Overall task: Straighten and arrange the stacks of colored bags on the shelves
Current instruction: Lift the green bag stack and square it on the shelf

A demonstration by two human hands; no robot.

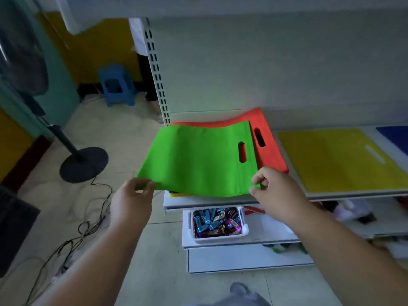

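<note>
A green bag [198, 160] with a cut-out handle is held flat above the left end of the shelf [209, 203]. My left hand [132, 202] pinches its near left corner and my right hand [273, 191] pinches its near right corner. Under it lies a red bag [268, 149], its handle slot showing to the right. Blue and yellow bag edges [176, 193] peek out beneath the green one. To the right on the same shelf rests a yellow bag stack [335, 160], and a blue bag [395, 135] lies at the far right.
A white basket of wrapped snacks [217, 221] sits on the lower shelf. To the left a fan stand [84, 161] and loose cables [88, 226] are on the floor, with a blue stool [117, 85] farther back. The slotted shelf upright [157, 74] rises at the shelf's left end.
</note>
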